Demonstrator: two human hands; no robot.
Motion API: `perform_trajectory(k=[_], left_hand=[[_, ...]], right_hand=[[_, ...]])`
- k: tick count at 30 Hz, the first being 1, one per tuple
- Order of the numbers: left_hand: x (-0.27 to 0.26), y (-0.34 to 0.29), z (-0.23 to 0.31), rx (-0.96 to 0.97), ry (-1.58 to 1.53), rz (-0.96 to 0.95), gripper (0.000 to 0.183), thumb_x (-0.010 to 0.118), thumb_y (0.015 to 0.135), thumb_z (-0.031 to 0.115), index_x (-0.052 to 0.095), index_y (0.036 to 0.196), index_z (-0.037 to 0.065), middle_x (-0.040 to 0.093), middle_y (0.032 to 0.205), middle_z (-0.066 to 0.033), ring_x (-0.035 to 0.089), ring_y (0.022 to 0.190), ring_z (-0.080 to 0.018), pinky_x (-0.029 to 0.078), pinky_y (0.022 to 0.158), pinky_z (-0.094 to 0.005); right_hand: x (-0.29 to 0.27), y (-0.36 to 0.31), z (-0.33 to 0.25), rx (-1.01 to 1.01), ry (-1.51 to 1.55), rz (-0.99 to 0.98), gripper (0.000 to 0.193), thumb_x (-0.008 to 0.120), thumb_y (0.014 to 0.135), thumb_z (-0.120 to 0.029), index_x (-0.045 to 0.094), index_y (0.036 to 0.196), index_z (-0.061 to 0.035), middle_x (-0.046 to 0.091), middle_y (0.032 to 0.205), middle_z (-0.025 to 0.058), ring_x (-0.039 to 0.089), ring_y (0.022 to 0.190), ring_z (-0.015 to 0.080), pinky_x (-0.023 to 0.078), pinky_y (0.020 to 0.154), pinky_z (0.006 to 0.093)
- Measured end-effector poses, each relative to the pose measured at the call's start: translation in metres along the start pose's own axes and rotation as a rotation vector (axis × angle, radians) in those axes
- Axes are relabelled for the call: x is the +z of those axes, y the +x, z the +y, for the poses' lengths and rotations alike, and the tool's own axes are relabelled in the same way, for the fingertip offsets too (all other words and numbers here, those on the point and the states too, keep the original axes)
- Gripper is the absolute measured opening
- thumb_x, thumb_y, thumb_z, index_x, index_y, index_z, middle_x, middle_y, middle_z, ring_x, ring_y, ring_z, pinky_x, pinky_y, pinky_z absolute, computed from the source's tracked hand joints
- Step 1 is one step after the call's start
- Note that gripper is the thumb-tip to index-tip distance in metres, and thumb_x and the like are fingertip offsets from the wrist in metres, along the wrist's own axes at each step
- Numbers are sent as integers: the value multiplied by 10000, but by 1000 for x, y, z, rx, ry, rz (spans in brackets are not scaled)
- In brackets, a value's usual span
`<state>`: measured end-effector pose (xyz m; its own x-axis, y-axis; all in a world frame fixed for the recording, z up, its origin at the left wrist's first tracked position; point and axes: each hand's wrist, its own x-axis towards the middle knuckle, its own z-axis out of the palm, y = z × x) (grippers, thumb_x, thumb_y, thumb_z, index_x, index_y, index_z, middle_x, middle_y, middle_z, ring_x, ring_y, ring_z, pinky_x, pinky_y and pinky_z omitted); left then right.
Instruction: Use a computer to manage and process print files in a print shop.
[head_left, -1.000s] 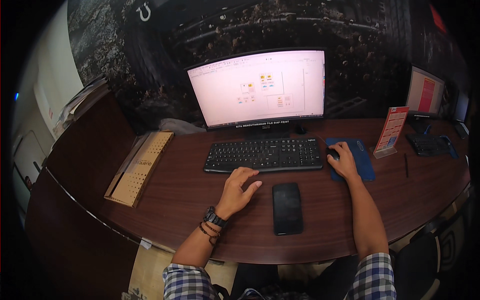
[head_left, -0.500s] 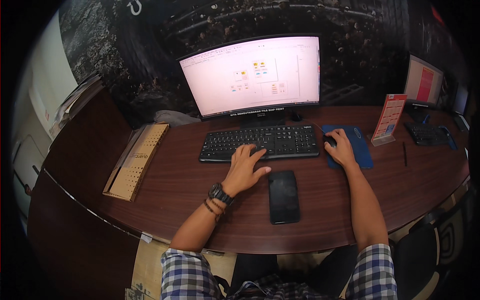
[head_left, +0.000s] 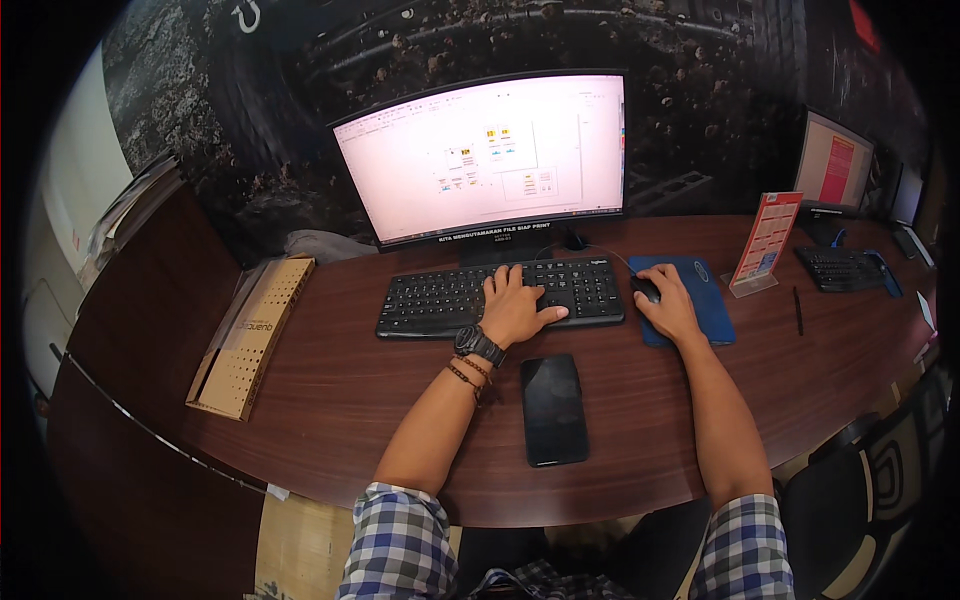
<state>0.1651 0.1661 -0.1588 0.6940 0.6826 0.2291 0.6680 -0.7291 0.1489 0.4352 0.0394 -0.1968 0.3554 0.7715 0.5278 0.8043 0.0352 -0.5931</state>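
My left hand (head_left: 512, 308) rests over the right-middle part of a black keyboard (head_left: 430, 302), fingers spread on the keys and thumb out to the right. A dark watch and beaded bracelets circle that wrist. To the right, my right hand (head_left: 672, 308) curls over a black computer mouse (head_left: 646, 290), which is partly hidden by the fingers. The mouse sits on a blue mouse pad (head_left: 708, 300). Behind the keyboard a lit monitor (head_left: 400, 180) displays a white layout page with small coloured graphics. A dark-screened phone (head_left: 554, 412) lies flat between my forearms.
A cardboard box (head_left: 255, 340) lies on the left of the curved wooden desk (head_left: 340, 400). An upright red-and-white card stand (head_left: 768, 240) is right of the pad, near a thin dark pen-like stick (head_left: 798, 311). Farther right are a second keyboard (head_left: 840, 270) and monitor (head_left: 832, 165).
My left hand has moved forward and right, farther onto the keyboard. My right hand stays on the mouse. The small graphics at the screen's left look rearranged, and the whole view has shifted slightly.
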Motion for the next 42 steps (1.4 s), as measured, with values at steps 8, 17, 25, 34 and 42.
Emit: perform_trajectory(k=[8, 17, 25, 34, 42], left_hand=[[2, 4, -10, 40, -53, 44, 791, 641, 877, 687, 670, 1332, 41, 379, 1521, -316, 259, 1445, -462, 195, 1179, -592], [-10, 2, -8, 26, -64, -118, 780, 655, 881, 664, 651, 1359, 48, 389, 1519, -322, 270, 1446, -464, 213, 1180, -584], [-11, 0, -9, 25, -52, -128, 789, 655, 880, 667, 641, 1371, 51, 381, 1527, -324, 276, 1445, -461, 215, 1182, -584], [-12, 1, -8, 23, -61, -140, 794, 655, 875, 673, 643, 1367, 50, 395, 1516, -325, 282, 1441, -464, 219, 1173, -604], [-6, 1, -11, 27, -50, -119, 799, 652, 870, 680, 648, 1360, 49, 418, 1497, -325, 295, 1434, -462, 237, 1166, -589]], right_hand=[[3, 3, -1, -9, -28, 37, 434, 695, 838, -221, 674, 1234, -47, 571, 1258, 145, 607, 1167, 368, 489, 999, 423], [0, 2, -1, 7, -42, 26, 393, 668, 811, -181, 699, 1180, -48, 580, 1224, 143, 620, 1135, 360, 497, 985, 419], [0, 2, -2, -12, -48, 57, 370, 678, 801, -180, 718, 1145, -50, 595, 1194, 147, 629, 1110, 364, 506, 966, 421], [1, 3, 0, -58, -24, 14, 377, 711, 837, -209, 721, 1182, -56, 595, 1218, 164, 627, 1124, 371, 505, 973, 420], [2, 3, 1, -58, -25, 8, 377, 708, 852, -217, 720, 1193, -58, 589, 1230, 168, 624, 1130, 371, 503, 978, 421]])
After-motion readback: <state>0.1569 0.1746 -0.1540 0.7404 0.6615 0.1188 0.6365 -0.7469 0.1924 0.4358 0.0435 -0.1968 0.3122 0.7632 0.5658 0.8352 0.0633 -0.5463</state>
